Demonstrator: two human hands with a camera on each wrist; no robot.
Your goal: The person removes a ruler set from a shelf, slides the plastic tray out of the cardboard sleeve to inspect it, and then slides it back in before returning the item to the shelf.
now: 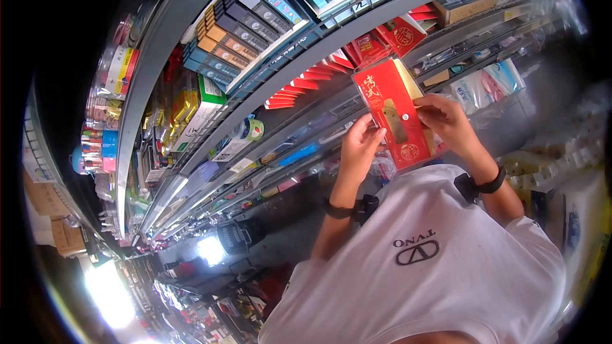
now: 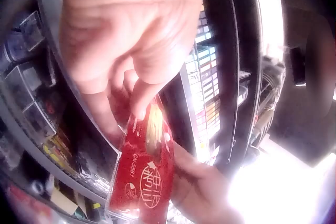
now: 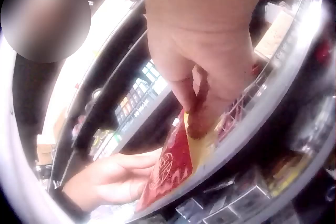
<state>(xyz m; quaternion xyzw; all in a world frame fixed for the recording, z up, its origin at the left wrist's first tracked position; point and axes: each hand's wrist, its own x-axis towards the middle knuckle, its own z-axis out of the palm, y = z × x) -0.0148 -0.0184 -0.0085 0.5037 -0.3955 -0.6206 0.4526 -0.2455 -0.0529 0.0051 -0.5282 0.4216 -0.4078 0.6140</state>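
Observation:
A long red pouch (image 1: 382,100) with gold lettering, a window and a small round button is held up between both hands. The left hand (image 1: 360,150) pinches its left edge, thumb on the front. At the opposite edge, the right hand (image 1: 449,124) grips a yellow insert (image 1: 408,83) that shows along the pouch's side. In the left wrist view the left hand (image 2: 128,35) holds the red pouch (image 2: 142,182) by one end. The right wrist view shows the right hand (image 3: 202,66) pinching the yellow sheet (image 3: 198,148) beside the red pouch (image 3: 170,166).
Shelves with wire fronts surround the hands. Boxed items (image 1: 245,22) stand on the upper shelf, and red packets (image 1: 306,83) line the one below. More red packets (image 1: 403,33) lie behind the pouch. Wrapped goods (image 1: 488,83) sit at the right.

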